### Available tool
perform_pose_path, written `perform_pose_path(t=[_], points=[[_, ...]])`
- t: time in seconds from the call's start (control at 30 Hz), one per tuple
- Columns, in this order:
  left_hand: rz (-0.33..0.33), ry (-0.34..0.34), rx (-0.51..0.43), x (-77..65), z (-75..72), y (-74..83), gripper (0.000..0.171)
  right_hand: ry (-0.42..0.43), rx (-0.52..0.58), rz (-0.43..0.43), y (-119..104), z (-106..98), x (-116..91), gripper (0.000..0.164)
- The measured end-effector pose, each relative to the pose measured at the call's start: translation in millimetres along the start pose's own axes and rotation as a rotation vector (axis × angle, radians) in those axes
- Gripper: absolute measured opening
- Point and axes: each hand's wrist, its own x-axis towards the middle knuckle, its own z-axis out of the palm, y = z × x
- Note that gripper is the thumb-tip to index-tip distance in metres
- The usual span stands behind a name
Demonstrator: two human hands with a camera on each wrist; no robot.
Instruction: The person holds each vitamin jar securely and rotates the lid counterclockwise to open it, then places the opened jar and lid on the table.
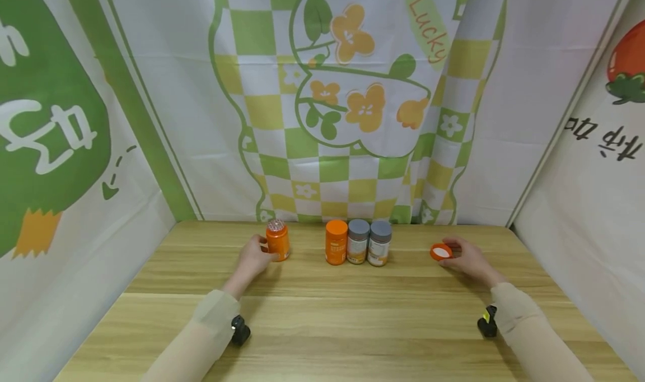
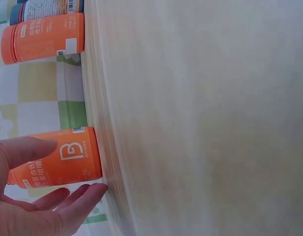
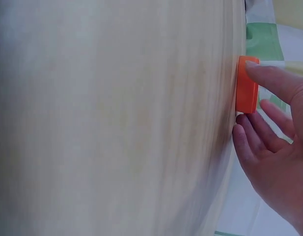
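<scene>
At the left, my left hand holds an orange bottle by its side, thumb across the front and fingers along the left. The bottle stands upright on the table without a cap, its top showing a pale, speckled surface. Over at the right, my right hand holds an orange-red cap at its edge. White lining faces up inside the cap, which sits at table level. In the right wrist view the thumb lies on the orange cap's side, with fingertips close to its lower edge in that view.
Between the hands a capped orange bottle stands in a row with two grey-capped bottles. A patterned curtain hangs behind the wooden table. Printed cloth walls flank both sides.
</scene>
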Motion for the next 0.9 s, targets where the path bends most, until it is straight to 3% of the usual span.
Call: perform_pose_path(t=[0.37, 0.6, 0.9], points=[[0.059, 0.043, 0.034, -19.3, -3.8, 5.3, 0.034, -0.018, 0.019, 0.069, 1, -8, -14, 0.072], [0.158, 0.091, 0.05, -30.6, -0.3, 11.9, 0.014, -0.004, -0.013, 0.094, 1, -13, -24, 0.058], [0.201, 0.059, 0.018, -37.6, 11.8, 22.0, 0.019, -0.002, -0.097, 0.096, -6, -15, -35, 0.037]])
